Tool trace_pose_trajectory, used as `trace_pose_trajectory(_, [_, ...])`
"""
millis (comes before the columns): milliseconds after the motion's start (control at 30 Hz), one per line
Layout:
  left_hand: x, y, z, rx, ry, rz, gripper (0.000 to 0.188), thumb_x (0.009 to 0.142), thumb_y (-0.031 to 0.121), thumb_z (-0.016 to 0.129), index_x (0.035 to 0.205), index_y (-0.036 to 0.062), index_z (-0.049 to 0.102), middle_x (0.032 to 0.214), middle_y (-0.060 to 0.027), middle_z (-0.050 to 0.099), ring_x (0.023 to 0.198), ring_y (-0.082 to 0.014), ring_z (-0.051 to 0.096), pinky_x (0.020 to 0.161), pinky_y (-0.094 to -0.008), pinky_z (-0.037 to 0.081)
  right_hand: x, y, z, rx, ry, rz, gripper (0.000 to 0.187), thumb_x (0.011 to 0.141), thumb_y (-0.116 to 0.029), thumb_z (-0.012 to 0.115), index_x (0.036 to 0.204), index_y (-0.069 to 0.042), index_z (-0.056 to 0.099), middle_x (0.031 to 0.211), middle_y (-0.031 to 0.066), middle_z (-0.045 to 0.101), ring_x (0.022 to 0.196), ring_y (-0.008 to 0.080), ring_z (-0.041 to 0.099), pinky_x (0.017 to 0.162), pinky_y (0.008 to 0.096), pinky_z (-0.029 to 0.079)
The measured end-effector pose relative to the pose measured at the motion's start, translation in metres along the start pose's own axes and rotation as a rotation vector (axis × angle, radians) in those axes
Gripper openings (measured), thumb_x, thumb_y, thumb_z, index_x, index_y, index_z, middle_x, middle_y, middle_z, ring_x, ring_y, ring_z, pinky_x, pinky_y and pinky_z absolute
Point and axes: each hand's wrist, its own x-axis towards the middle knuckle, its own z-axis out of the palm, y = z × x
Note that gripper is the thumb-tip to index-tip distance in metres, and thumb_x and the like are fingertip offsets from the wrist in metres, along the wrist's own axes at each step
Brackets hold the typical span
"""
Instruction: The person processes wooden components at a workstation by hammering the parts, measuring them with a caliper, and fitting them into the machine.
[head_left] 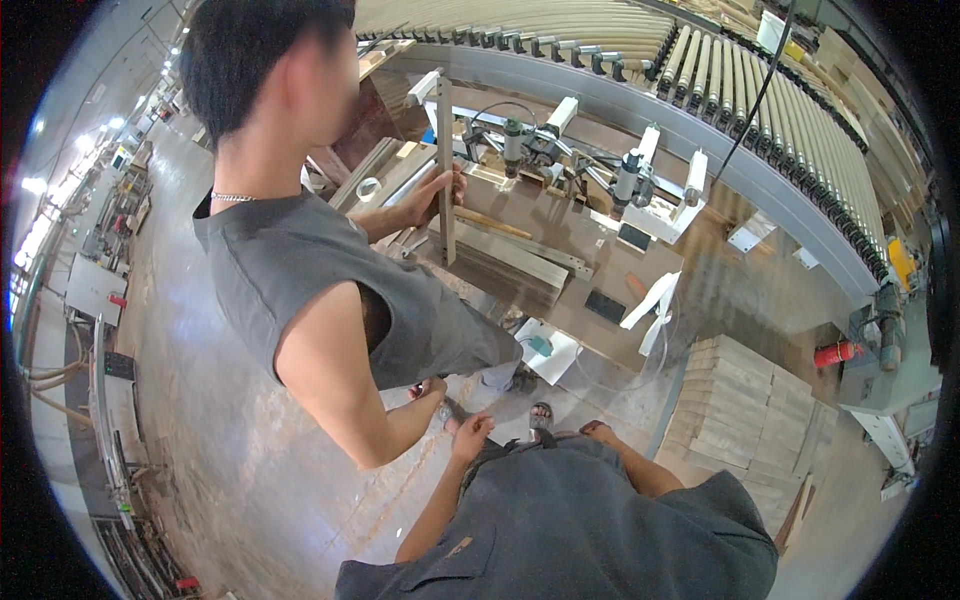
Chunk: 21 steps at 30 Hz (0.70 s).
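My left hand [472,437] hangs at the front left of my waist, loosely bent, with nothing seen in it. At the front right of my waist is my right hand [598,431], its fingers also loosely bent; I see nothing held there. To my left a person in a grey sleeveless top [290,250] faces the workbench. One hand of theirs grips a narrow wooden strip [446,200] upright; their other hand [428,398] is low, close to my left hand. Long wooden strips [520,270] lie on the workbench [585,325].
Ahead, the bench bears clamp-like fixtures [627,178] and dark flat rectangles [605,305]. A roller conveyor [790,130] curves behind it. Stacked wooden boards [735,405] stand on the floor at my right. Farther right is a red fire extinguisher [835,353].
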Motion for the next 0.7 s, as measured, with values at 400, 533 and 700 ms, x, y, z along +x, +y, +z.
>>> trace_pose_trajectory(400, [-0.074, 0.288, 0.006, -0.003, -1.099, 0.649, 0.047, 0.083, 0.029, 0.061, 0.122, 0.0061, 0.049, 0.116, -0.0121, 0.054, 0.107, -0.0289, 0.05, 0.093, -0.0386, 0.038, -0.001, -0.064, -0.021, 0.014, -0.079, 0.031, 0.037, 0.081, -0.043, 0.052, 0.104, -0.017, 0.064, 0.099, 0.0092, 0.064, 0.093, 0.0255, 0.059, 0.081, 0.0361, 0.046])
trace_pose_trajectory(533, [-0.085, 0.29, 0.003, 0.079, -1.158, 0.646, 0.05, 0.085, 0.031, 0.059, 0.127, 0.0079, 0.047, 0.112, -0.0114, 0.056, 0.099, -0.0276, 0.053, 0.088, -0.0377, 0.04, -0.011, -0.056, -0.027, -0.034, -0.014, -0.198, 0.037, 0.081, -0.044, 0.053, 0.101, -0.015, 0.065, 0.1, 0.0102, 0.063, 0.091, 0.0257, 0.06, 0.079, 0.0358, 0.047])
trace_pose_trajectory(700, [-0.087, 0.277, -0.054, 0.303, -1.033, 0.444, 0.051, 0.083, 0.03, 0.062, 0.129, 0.0157, 0.047, 0.091, -0.0086, 0.063, 0.083, -0.0248, 0.058, 0.074, -0.034, 0.045, -0.039, -0.082, -0.033, 0.216, 0.003, 0.215, 0.037, 0.078, -0.045, 0.058, 0.097, -0.014, 0.068, 0.095, 0.0117, 0.065, 0.088, 0.0238, 0.062, 0.075, 0.0348, 0.048])
